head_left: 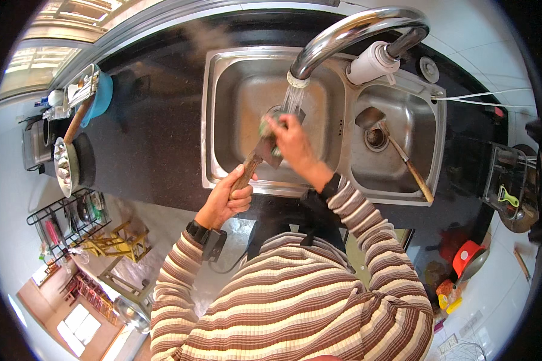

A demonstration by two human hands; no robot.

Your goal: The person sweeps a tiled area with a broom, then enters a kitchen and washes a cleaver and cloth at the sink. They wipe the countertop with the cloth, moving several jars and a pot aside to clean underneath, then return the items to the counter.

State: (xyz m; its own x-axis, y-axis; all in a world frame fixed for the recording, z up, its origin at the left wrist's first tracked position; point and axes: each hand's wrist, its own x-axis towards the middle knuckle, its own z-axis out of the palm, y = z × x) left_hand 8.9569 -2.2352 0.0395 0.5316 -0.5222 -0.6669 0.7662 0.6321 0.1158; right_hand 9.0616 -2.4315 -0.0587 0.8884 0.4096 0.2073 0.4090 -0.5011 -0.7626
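Observation:
My left hand (228,196) is closed around the wooden handle (246,173) of a cleaver, at the front edge of the large steel sink basin (235,90). Over that basin extends the cleaver's dark blade (271,151). My right hand (293,144) presses a greenish scrubbing pad (267,127) against the blade; the hand is slightly blurred and covers part of both. Water runs from the curved chrome faucet (361,31) onto the blade's far end, just beyond my right fingers.
A spatula with a wooden handle (408,169) leans in the small right basin (415,122). On the left counter stand a pan of food (65,169) and a blue container (101,97). A red object (467,257) and another pan (476,266) are at the lower right.

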